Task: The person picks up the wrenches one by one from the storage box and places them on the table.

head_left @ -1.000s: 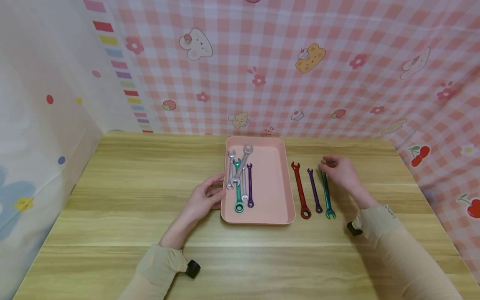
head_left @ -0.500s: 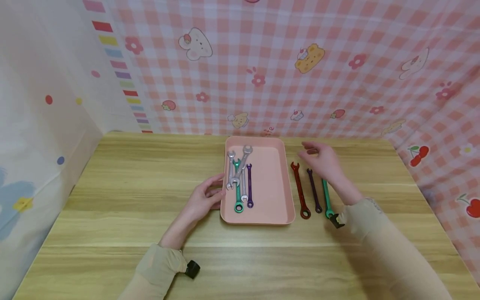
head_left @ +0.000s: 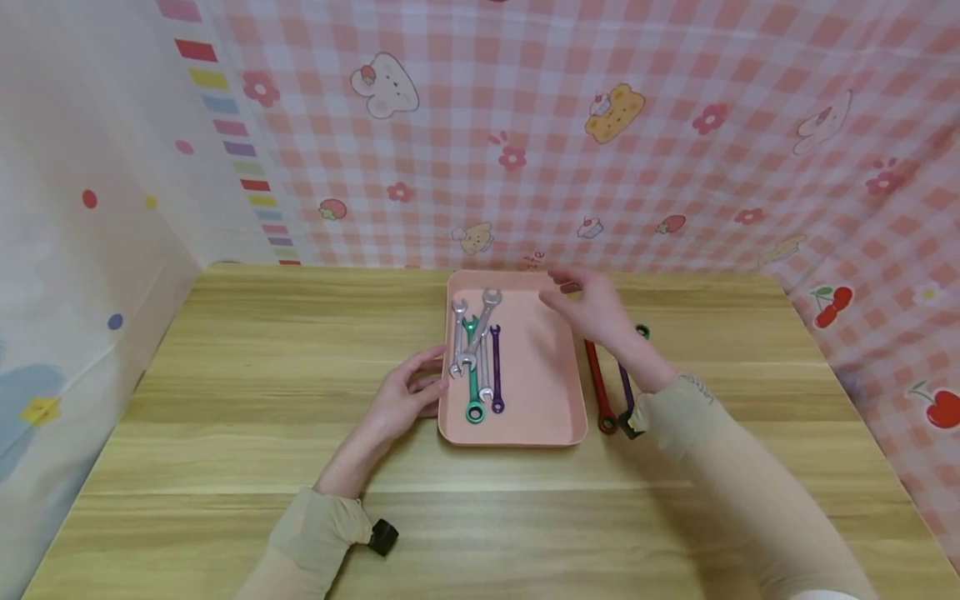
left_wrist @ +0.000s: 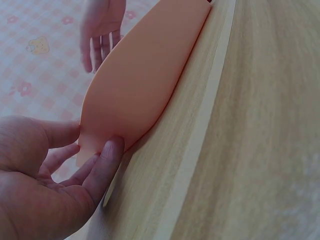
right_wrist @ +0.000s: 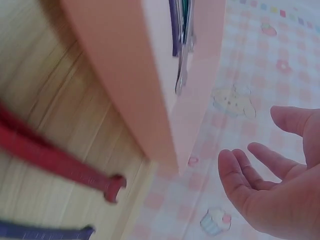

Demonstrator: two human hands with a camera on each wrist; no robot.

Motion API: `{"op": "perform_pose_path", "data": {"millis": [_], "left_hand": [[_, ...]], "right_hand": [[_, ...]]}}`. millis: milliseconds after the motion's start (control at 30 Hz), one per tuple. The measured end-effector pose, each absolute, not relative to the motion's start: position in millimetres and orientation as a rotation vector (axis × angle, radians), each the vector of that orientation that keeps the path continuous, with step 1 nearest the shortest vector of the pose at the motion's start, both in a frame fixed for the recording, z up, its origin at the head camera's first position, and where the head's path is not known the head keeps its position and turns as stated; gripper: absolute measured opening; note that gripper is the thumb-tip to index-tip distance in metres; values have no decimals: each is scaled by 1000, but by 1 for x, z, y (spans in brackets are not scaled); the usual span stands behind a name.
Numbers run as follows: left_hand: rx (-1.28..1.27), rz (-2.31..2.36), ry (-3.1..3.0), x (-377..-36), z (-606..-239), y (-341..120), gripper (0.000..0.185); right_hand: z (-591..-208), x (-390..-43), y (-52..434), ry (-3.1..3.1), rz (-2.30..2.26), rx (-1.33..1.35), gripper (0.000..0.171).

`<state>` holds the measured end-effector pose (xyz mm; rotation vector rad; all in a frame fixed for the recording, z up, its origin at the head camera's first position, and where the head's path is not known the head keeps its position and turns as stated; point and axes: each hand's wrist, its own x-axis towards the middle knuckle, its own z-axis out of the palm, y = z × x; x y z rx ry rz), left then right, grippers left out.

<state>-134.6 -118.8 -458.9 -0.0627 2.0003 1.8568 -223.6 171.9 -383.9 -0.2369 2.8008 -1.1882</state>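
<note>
- We see the left hand [head_left: 396,402] with relaxed, parted fingers touching the pink tray's [head_left: 540,400] left wall.
- Inside its left half we find silver wrenches [head_left: 482,327], a green wrench [head_left: 473,385] and a purple wrench [head_left: 496,371].
- Above its far right corner, the right hand [head_left: 592,310] is loosely open, holding nothing.
- Beside it, we spot a red wrench [head_left: 598,383] and another purple wrench [head_left: 626,388].
</note>
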Motion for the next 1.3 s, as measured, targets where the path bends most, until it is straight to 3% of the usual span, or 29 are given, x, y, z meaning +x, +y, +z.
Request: {"op": "perform_pose_path", "data": {"millis": [567, 1067, 1300], "left_hand": [[-65, 1854, 1996, -134, -459, -122, 60], [-55, 1869, 1989, -134, -459, -118, 61], [-50, 1870, 1991, -134, -459, -118, 61]], "right_hand": [[-398, -242, 106, 2738, -1107, -148, 56], [-423, -249, 86, 2616, -1231, -38, 57], [-427, -247, 75, 2604, -1277, 12, 67]]}}
